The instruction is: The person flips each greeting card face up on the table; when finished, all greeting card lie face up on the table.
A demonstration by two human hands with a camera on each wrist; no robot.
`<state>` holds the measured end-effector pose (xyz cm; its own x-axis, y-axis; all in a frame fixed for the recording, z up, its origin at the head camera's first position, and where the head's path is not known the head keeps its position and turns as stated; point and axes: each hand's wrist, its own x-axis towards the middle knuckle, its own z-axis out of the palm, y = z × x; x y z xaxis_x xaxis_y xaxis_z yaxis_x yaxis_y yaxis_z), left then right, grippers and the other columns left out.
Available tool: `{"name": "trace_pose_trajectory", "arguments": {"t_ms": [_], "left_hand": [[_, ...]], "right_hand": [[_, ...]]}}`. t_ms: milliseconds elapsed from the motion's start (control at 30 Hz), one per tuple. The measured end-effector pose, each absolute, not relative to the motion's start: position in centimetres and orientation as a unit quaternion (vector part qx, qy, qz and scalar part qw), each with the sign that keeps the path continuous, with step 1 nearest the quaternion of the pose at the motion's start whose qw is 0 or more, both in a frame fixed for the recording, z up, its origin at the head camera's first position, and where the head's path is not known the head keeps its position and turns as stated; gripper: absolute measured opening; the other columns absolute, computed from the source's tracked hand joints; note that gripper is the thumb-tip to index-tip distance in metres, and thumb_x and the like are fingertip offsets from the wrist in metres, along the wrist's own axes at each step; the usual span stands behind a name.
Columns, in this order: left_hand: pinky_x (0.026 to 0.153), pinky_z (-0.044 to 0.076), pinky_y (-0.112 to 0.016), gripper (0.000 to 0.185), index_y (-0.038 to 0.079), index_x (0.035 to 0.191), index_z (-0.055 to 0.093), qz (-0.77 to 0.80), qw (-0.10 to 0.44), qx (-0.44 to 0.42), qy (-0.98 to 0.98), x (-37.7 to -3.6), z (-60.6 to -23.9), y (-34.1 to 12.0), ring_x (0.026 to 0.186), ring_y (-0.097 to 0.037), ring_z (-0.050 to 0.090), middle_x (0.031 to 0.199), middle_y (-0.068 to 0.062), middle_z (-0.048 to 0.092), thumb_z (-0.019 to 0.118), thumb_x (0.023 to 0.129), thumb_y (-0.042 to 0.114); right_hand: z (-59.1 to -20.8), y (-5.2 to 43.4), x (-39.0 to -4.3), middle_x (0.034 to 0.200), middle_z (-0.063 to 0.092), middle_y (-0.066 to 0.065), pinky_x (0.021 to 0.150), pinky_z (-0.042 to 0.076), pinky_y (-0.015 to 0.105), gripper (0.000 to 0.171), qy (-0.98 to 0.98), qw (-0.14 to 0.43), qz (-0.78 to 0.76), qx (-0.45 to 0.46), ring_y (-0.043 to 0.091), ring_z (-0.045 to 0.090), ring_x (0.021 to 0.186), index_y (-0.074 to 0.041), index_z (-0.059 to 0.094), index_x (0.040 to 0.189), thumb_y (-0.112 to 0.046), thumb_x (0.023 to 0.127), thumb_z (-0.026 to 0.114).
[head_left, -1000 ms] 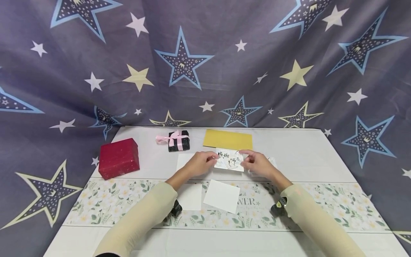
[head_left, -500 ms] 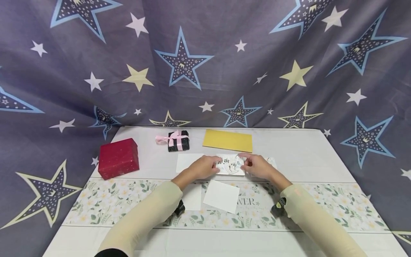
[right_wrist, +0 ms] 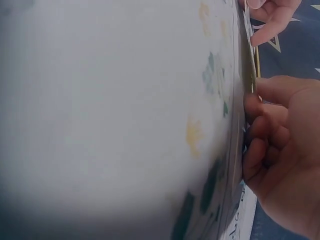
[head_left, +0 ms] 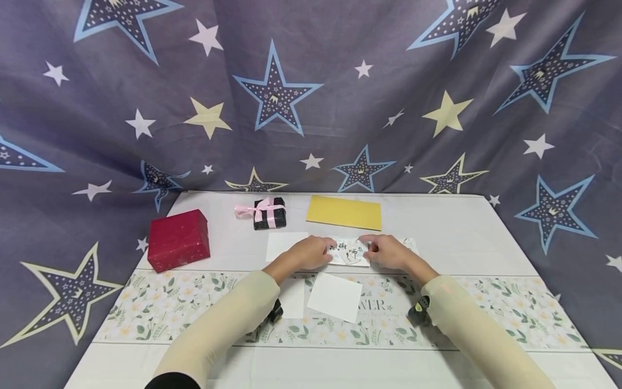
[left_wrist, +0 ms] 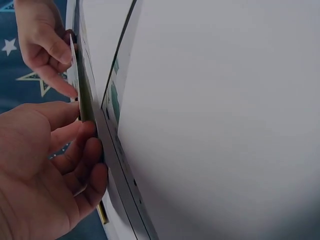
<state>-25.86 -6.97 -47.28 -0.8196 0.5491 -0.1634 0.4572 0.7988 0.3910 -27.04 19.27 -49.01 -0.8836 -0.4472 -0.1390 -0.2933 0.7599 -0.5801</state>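
The card [head_left: 351,253] lies long axis left-right between both hands; left hand [head_left: 305,253] and right hand [head_left: 389,252] pinch its ends just above the desk [head_left: 461,232].

— Any writing to read here?
— The floral runner [head_left: 476,313] on the bench shows the letters "WER" beside a white sheet [head_left: 335,296].
— And the card [head_left: 351,253] between the hands?
— Large brush-style Chinese characters, partly covered by fingers; I cannot read them for certain.
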Motion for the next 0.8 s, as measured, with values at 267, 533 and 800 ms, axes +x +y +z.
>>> {"name": "trace_pose_trajectory", "arguments": {"t_ms": [267, 533, 800], "left_hand": [[0.108, 0.049, -0.043, 0.047, 0.018, 0.146, 0.055, 0.156, 0.152, 0.254, 0.942, -25.5, -47.2, -6.8, 0.126, -0.026, 0.063, 0.139, -0.006, 0.065, 0.063, 0.100, 0.025], [0.105, 0.050, -0.042, 0.045, 0.016, 0.144, 0.058, 0.147, 0.142, 0.265, 0.942, -25.1, -46.8, -7.3, 0.120, -0.023, 0.064, 0.127, -0.007, 0.070, 0.063, 0.100, 0.025], [0.083, 0.052, -0.033, 0.039, 0.014, 0.136, 0.065, 0.149, 0.122, 0.280, 0.941, -24.3, -46.3, -8.6, 0.089, -0.013, 0.059, 0.109, -0.004, 0.067, 0.064, 0.098, 0.021]], "right_hand": [[-49.0, 19.1, -27.0, 0.073, 0.061, -0.001, 0.055, 0.040, 0.024, 0.050, 0.933, 0.138, -0.269, -0.196, 0.012, 0.050, 0.059, -0.009, 0.059, 0.143, -0.018, 0.095, 0.069], [-48.4, 19.1, -26.8, 0.075, 0.062, -0.004, 0.055, 0.040, 0.023, 0.056, 0.928, 0.117, -0.271, -0.227, 0.009, 0.050, 0.060, -0.005, 0.052, 0.148, -0.015, 0.095, 0.068], [-47.9, 19.1, -25.2, 0.078, 0.066, -0.007, 0.059, 0.043, 0.022, 0.049, 0.917, 0.093, -0.288, -0.259, 0.006, 0.051, 0.061, -0.003, 0.057, 0.142, -0.014, 0.095, 0.068]]}}
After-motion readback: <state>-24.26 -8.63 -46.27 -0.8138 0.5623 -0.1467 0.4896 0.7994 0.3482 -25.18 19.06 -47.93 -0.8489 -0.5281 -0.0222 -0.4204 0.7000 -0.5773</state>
